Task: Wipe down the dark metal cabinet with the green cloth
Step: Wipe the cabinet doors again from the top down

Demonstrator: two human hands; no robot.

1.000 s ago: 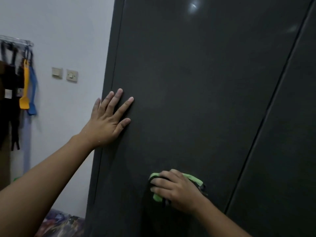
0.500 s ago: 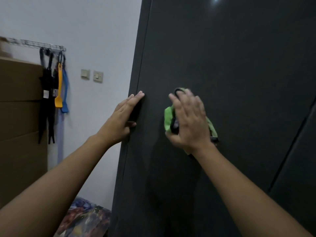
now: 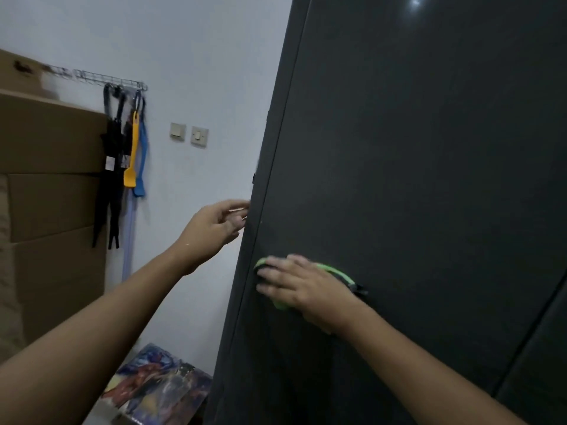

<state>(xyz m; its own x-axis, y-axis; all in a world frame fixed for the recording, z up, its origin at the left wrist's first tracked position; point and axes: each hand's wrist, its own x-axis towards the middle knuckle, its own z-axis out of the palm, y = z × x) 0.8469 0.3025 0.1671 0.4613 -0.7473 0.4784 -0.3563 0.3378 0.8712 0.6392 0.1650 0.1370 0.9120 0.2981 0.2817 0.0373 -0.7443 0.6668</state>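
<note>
The dark metal cabinet (image 3: 414,179) fills the right side of the head view, its tall door panels running top to bottom. My right hand (image 3: 302,286) presses the green cloth (image 3: 333,269) flat against the door near its left edge; only the cloth's green rim shows around my fingers. My left hand (image 3: 214,223) is at the cabinet's left side edge, a little higher, fingers loosely curled and blurred, holding nothing that I can see.
A white wall (image 3: 199,56) stands left of the cabinet with two switches (image 3: 189,134). A wire rack (image 3: 101,79) holds black, yellow and blue utensils (image 3: 132,151). Stacked cardboard boxes (image 3: 49,194) rise at far left. A colourful printed sheet (image 3: 156,388) lies on the floor.
My right hand has swept the cloth up and then back down and left toward the door's left edge. My left hand has slid off the door face to the side edge.
</note>
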